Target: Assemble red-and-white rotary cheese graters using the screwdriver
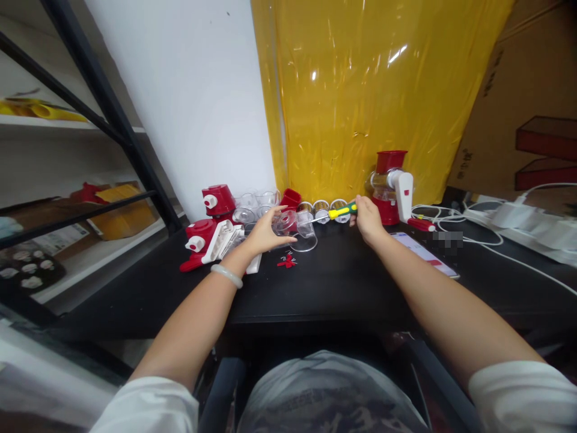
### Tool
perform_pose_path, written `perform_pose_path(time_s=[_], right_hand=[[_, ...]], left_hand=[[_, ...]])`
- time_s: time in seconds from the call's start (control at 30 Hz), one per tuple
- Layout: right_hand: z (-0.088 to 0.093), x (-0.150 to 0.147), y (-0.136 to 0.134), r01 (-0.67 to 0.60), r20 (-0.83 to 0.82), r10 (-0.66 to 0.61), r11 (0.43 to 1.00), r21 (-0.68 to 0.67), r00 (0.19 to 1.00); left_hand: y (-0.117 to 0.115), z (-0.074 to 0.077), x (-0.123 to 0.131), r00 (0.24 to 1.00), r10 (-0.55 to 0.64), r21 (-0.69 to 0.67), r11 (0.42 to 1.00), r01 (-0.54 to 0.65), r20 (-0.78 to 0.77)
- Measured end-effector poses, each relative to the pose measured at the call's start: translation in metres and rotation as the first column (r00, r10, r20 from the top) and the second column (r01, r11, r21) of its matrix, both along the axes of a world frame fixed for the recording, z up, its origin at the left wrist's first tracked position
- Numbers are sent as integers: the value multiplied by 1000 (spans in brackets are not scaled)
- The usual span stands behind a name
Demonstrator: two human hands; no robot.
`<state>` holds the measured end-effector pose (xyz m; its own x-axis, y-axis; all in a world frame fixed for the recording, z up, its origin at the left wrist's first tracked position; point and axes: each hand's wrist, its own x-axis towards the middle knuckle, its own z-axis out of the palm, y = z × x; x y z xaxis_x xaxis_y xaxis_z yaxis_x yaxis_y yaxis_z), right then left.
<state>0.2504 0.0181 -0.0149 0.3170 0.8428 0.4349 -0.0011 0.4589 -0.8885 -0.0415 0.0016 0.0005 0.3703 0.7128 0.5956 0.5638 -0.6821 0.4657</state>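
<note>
Black table [342, 288] fills the view, w/ a yellow plastic sheet [360, 90] hung at 12 o'clock, a white wall at 11 and cardboard at 2.

The person's L hand [264, 236], fingers curled round it, grips a clear housing [300, 231] that sits on the table at approx. centre, its flared base down. The R hand [367, 219], at 3 o'clock of the housing, is closed on the handle of a yellow-green screwdriver [341, 211]. The shaft lies near level and points toward 9, w/ the tip at the housing's upper part. Whether the tip sits in a screw is too small to tell.

Judgement on doing it well:
- Keep the shaft in line w/ the screw axis, not tilted.
- Press the housing flat w/ the L hand so it can't spin or skid.
- Go light on torque, since clear plastic probably cracks easily.
- Keep L fingertips out of the tip's path.

Count:
- 1 screwdriver.
- 1 housing in hand.
- 1 small red clip [286, 262] at 6 o'clock of the housing, just beside it.
- 2 red-and-white bodies [201, 240] at 9–10.
- About 2 clear cups [246, 211] at 10, though overlap blurs the no.
- 1 red cup [291, 197] at 12.
- 3 metal drums [321, 209] in a row at 1.
- 1 assembled grater [391, 186] at 2, beyond the R hand.
- 1 phone [426, 254] at 4.
</note>
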Motion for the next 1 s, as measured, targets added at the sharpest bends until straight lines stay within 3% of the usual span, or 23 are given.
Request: perform_pose_path(time_s=[0.13, 0.23, 0.3, 0.37, 0.43, 0.5, 0.6, 0.73, 0.87, 1.0], right_hand=[[1, -1, 0, 26, 5, -26, 1000, -8, 1000], [3, 6, 2, 153, 17, -153, 988, 6, 988], [3, 14, 4, 313, 57, -314, 950, 13, 948], [3, 22, 6, 482, 139, -482, 875, 31, 865], [0, 25, 7, 566, 249, -557, 823, 41, 792], [-5, 24, 7, 547, 359, -516, 837, 18, 778], [-15, 17, 9, 430, 462, -368, 902, -33, 807], [-26, 13, 16, 278, 450, -188, 950, -144, 873], [-33, 17, 24, 193, 380, -80, 943, -270, 921], [-32, 18, 25, 165, 325, -48, 924, -344, 945]], left_hand=[[0, 0, 1, 1000, -16, 5, 1000, 16, 3], [1, 0, 0, 1000, -12, 5, 1000, 12, 3], [1, -1, 0, 1000, -5, -5, 1000, 5, 2], [2, -1, -1, 1000, -8, -12, 1000, 8, -8], [2, -1, -1, 999, -25, -11, 1000, 24, -21], [1, 1, -2, 999, -39, -8, 999, 38, -34], [0, 1, -2, 998, -33, -5, 999, 33, -53], [0, -1, -2, 996, -29, 4, 1000, 30, -84], [-1, -1, -2, 989, -10, 29, 999, 14, -151], [-5, 18, -11, 984, 95, 150, 986, -72, -150]])
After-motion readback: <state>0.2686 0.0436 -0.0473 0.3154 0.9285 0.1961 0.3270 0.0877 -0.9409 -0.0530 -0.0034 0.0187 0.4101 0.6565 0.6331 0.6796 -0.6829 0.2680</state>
